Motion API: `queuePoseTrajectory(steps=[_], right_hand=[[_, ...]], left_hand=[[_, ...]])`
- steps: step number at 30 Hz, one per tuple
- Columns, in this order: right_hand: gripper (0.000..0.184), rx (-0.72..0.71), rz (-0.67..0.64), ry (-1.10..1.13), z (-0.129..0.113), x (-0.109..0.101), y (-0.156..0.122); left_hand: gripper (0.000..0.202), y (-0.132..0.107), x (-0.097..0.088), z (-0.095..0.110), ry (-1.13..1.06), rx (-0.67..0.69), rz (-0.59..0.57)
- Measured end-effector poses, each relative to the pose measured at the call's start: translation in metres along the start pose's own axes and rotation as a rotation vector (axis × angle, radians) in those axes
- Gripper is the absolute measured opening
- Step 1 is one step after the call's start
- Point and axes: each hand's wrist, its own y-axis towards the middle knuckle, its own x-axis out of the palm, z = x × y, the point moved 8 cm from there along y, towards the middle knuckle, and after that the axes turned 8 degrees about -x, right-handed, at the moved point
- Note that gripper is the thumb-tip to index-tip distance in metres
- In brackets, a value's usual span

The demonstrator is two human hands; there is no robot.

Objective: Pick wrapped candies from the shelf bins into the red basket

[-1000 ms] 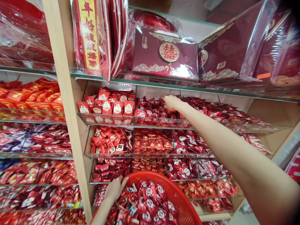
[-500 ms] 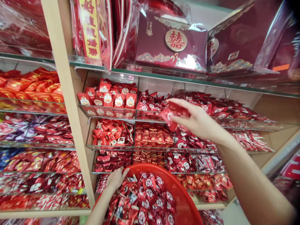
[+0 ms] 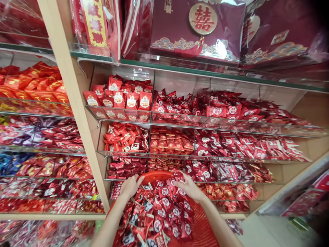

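My left hand (image 3: pixel 130 187) grips the far left rim of a red plastic basket (image 3: pixel 203 223), its thumb over the edge. Inside the basket lies a heap of small dark red packets (image 3: pixel 164 212) with round white labels, mixed with black-and-red ones at the left. My right hand (image 3: pixel 190 188) is at the basket's far right side, low over the heap. Its fingers curl around a few red packets (image 3: pixel 177 176), partly hidden by the hand.
Ahead, glass shelves (image 3: pixel 174 118) with clear front lips hold rows of red packets. Purple gift bags (image 3: pixel 180 31) stand on the shelf above. A wooden upright (image 3: pixel 72 103) divides the shelving on the left. Pale floor (image 3: pixel 269 230) shows at lower right.
My right hand has come down from the upper packet shelf to the basket, carrying red packets. My left hand stays on the rim. The view has tilted slightly downward.
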Motion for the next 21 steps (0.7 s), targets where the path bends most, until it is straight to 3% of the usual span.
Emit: queuePoseTrajectory(steps=[8, 14, 21], right_hand=[[0.057, -0.003, 0.015, 0.036, 0.020, 0.003, 0.007], [0.054, -0.028, -0.098, -0.082, 0.025, 0.029, 0.035], [0.054, -0.017, -0.067, -0.246, 0.050, 0.035, 0.043]], left_hand=[[0.056, 0.002, 0.002, -0.001, 0.020, -0.013, 0.004], [0.058, 0.001, 0.002, 0.000, 0.023, -0.001, 0.014], [0.059, -0.001, -0.001, 0.002, 0.029, 0.011, 0.029]])
